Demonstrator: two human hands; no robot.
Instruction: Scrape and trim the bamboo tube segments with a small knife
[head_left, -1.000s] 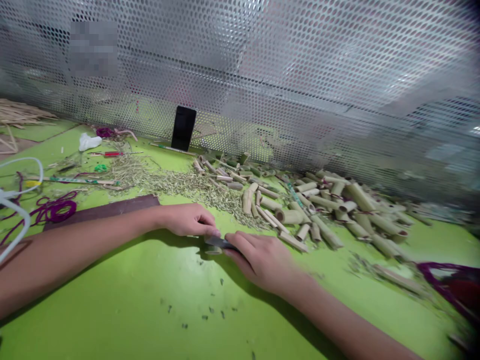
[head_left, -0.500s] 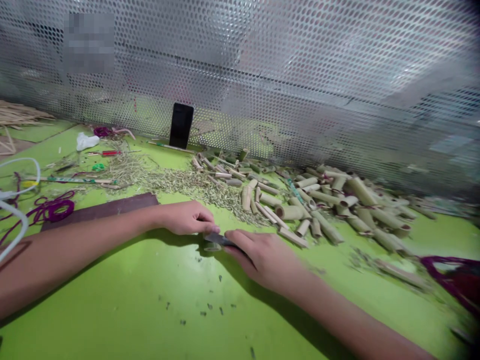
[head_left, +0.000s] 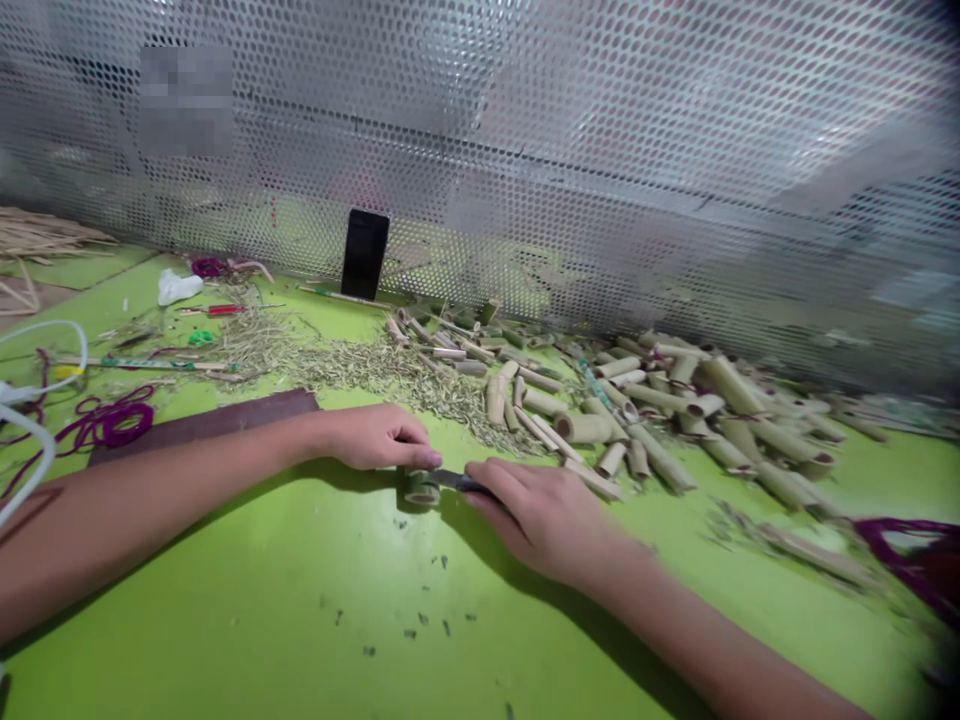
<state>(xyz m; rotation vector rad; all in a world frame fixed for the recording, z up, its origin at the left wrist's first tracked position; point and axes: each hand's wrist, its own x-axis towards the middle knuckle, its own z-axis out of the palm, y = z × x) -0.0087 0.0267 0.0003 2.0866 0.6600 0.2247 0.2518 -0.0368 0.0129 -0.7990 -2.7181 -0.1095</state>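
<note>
My left hand [head_left: 382, 437] is closed on a short piece of bamboo tube [head_left: 422, 488], its fingertips at the top of the piece. The tube's round open end faces me, low over the green table. In my right hand [head_left: 536, 510] is a knife [head_left: 451, 481], held with the fingers wrapped round its handle. Its grey blade points left and reaches the right side of the bamboo piece; whether it touches cannot be made out. Several small dark chips [head_left: 424, 619] lie on the table in front of both hands.
A heap of cut bamboo tubes [head_left: 660, 400] spreads at the right, beside shavings [head_left: 390, 375]. A phone [head_left: 365, 255] leans on the perforated metal screen [head_left: 465, 150]. At the left lie purple cord [head_left: 124, 420], a brown board [head_left: 225, 415], a red-handled tool [head_left: 223, 310] and white cable [head_left: 34, 425].
The knife and my right hand have shifted slightly right, away from the bamboo's top. More of the tube shows now. My left hand stays in nearly the same place.
</note>
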